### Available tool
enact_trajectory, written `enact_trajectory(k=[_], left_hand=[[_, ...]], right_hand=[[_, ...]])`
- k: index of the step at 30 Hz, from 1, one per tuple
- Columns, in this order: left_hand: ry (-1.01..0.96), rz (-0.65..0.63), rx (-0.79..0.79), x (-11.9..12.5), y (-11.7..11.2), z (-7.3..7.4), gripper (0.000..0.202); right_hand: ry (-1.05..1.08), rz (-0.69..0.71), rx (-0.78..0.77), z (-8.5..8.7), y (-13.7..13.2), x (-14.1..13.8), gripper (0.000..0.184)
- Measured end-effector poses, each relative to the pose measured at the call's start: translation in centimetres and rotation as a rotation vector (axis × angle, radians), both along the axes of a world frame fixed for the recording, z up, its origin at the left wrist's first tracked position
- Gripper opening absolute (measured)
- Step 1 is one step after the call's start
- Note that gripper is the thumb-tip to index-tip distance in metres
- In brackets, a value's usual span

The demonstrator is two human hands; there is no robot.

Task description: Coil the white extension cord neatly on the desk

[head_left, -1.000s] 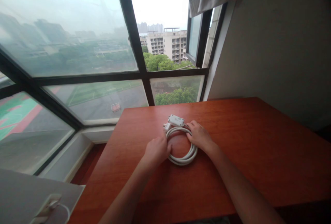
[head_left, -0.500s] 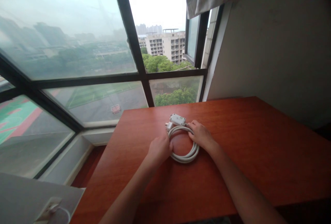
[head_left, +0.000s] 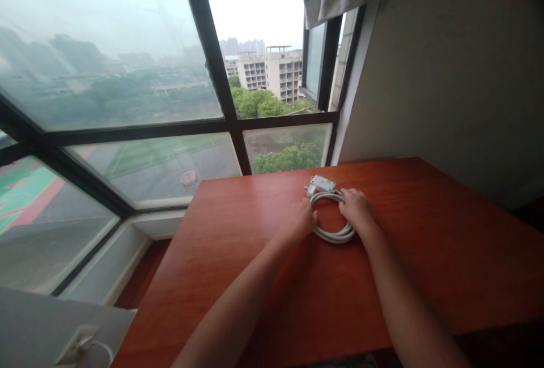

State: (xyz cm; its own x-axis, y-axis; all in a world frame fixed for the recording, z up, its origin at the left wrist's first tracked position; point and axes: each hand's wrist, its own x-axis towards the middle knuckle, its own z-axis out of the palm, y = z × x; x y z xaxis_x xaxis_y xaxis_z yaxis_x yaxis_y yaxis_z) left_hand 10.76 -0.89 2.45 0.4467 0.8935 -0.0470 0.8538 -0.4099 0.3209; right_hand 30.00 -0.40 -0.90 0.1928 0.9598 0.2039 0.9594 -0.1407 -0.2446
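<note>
A coiled white cable (head_left: 335,238) lies on the reddish-brown wooden table (head_left: 238,215), wound in several loops. At the coil's far side sits a white rectangular box (head_left: 323,183), with a small white plug (head_left: 311,190) beside it. My left hand (head_left: 301,219) grips the coil's left side, its thumb at the inner edge and its other fingers mostly hidden. On the right side, my right hand (head_left: 357,208) closes round the loops near the box end, fingers curled over the cable.
Dark-framed windows (head_left: 170,129) rise behind the table and on the left; one pane (head_left: 315,62) stands open. A grey wall (head_left: 433,85) borders the right side. At lower left, a wall socket (head_left: 80,345) has a white plug and cord in it.
Both hands have shifted the coiled cable, with its box and plug, to the right and a little farther away across the table. The grip looks the same.
</note>
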Motion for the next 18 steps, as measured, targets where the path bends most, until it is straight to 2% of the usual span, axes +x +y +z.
enact_trajectory(k=[4,8,11,14,18], left_hand=[[-0.007,-0.028,0.010,3.4,1.2,-0.8,0.038],[-0.003,-0.028,0.006,4.2,1.2,-1.1,0.043],[-0.010,-0.006,0.008,2.6,0.6,-1.0,0.050],[0.009,0.027,0.005,0.0,-0.2,-0.6,0.050],[0.063,0.033,0.004,-4.2,-0.9,0.1,0.042]], right_hand=[[0.028,-0.101,0.078,0.0,-0.6,2.0,0.024],[0.031,-0.105,0.109,0.5,-1.4,2.4,0.028],[0.045,-0.082,0.135,1.0,-1.6,1.9,0.031],[0.069,-0.043,0.166,1.5,-1.4,0.9,0.032],[0.107,0.034,0.206,1.7,-0.9,-2.2,0.032]])
